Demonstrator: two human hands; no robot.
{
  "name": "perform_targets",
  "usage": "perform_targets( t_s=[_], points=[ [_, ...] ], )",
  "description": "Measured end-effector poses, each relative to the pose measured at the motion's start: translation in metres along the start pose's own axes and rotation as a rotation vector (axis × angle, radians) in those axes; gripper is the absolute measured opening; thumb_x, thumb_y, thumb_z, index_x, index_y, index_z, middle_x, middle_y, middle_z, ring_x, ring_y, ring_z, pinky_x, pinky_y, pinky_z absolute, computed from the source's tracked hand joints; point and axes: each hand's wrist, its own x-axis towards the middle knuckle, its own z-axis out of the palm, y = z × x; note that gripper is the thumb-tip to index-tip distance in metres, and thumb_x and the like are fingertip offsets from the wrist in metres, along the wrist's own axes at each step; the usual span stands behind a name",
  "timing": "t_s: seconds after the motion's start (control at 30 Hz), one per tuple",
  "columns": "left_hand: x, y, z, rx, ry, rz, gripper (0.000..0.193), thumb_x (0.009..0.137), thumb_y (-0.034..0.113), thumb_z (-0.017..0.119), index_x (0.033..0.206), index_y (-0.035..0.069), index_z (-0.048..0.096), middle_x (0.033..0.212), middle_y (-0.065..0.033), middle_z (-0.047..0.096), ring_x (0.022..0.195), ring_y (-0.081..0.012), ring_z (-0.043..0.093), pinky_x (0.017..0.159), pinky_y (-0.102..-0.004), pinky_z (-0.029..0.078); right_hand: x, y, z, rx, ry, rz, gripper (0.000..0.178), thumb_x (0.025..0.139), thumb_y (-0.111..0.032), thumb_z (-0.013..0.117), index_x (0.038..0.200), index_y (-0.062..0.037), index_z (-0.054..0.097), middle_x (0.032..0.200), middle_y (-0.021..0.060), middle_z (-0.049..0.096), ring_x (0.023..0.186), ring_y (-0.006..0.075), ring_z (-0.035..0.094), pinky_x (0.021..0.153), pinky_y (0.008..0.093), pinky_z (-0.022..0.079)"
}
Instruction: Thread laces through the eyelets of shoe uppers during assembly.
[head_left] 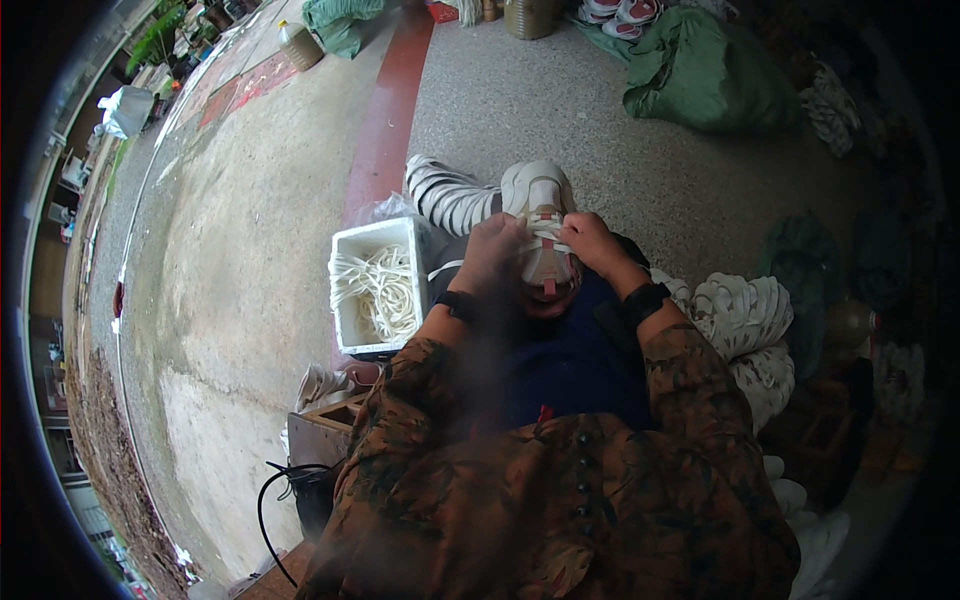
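A white and beige sneaker with pinkish-red accents lies over my lap, its toe pointing away from me. My left hand is closed at the left side of the lacing, with a white shoelace running across from it. On the opposite side my right hand pinches the same lacing between thumb and fingers. The lace ends are too small to make out. Dark bands circle both wrists. Just left of my left hand stands a white foam box holding a tangle of white shoelaces.
Beyond the box a curved row of white stacked shoe parts stretches out. Bundled white shoes are piled at my right. Green sacks and a jug stand farther off. A wooden box and black cable are near my left side.
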Motion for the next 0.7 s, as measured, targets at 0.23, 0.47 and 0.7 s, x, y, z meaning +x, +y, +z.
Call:
perform_targets(
  t_s=[0.23,0.47,0.7],
  points=[
    [0.008,-0.014,-0.008,0.152,0.009,0.064,0.03,0.087,0.031,0.063,0.081,0.002,0.06,0.073,-0.001,0.057,0.066,-0.0076,0.049,0.057,-0.0232,0.04,0.011,-0.008,0.011,0.07,0.091,0.07,0.037,0.081,-0.027,0.066,0.059,0.0011,0.054,0.051,0.0094,0.051,0.049,0.0136,0.045,0.048,0.0348,0.039],
    [0.006,-0.009,-0.009,0.168,0.003,0.057,0.03,0.087,0.03,0.062,0.08,0.001,0.06,0.07,-0.0015,0.058,0.062,-0.0085,0.05,0.056,-0.0233,0.041,0.001,-0.021,0.014,-0.015,0.214,-0.173,0.033,0.082,-0.025,0.064,0.06,-0.0015,0.055,0.056,0.0133,0.055,0.051,0.0211,0.053,0.051,0.0365,0.041],
    [0.011,-0.016,-0.014,0.427,-0.024,0.023,0.024,0.09,0.024,0.057,0.082,0.002,0.063,0.073,0.0015,0.06,0.069,-0.0061,0.052,0.062,-0.0214,0.044,0.018,-0.029,-0.004,-0.628,0.193,-0.305,0.027,0.078,-0.025,0.065,0.065,-0.0033,0.055,0.063,0.0167,0.058,0.062,0.0337,0.058,0.055,0.042,0.044]
  ],
)
